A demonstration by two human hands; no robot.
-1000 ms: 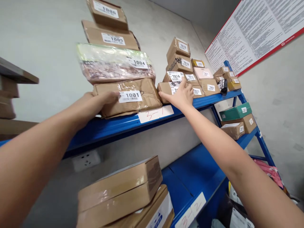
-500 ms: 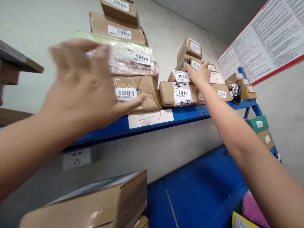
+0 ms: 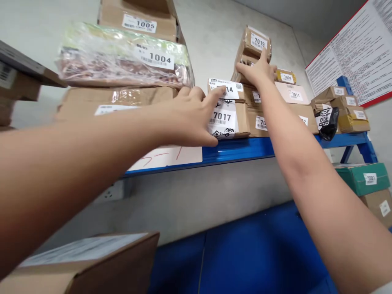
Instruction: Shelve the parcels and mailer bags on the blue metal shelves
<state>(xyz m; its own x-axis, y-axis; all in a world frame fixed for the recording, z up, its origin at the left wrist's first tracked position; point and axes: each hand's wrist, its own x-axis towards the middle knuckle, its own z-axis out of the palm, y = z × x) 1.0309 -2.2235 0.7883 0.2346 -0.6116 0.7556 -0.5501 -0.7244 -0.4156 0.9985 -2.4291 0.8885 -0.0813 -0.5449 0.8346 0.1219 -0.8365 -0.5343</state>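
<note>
On the upper blue shelf, my right hand [image 3: 260,75] spans the front of a cardboard box [image 3: 245,61], the thumb at its left edge and the other fingers toward its right side. My index finger reaches up to the box labelled 7019 [image 3: 257,41] stacked on top. My left hand [image 3: 192,116] is open with fingers spread. Its index fingertip overlaps the label of box 7014 [image 3: 214,87], and its thumb is in front of box 7017 [image 3: 241,118] below. Whether those fingers touch the boxes, I cannot tell.
Left on the shelf, a plastic-wrapped package 1004 [image 3: 122,61] carries box 1005 [image 3: 137,20]. A pink box 7011 [image 3: 294,93], a black bag [image 3: 328,124] and small boxes stand right. Below are a blue surface [image 3: 245,245], a large carton [image 3: 116,265] and a green box [image 3: 361,177].
My left hand has moved right, from in front of packages 1004 and 1001 to boxes 7014 and 7017. My right hand has shifted up slightly along the stack. The view has moved too.
</note>
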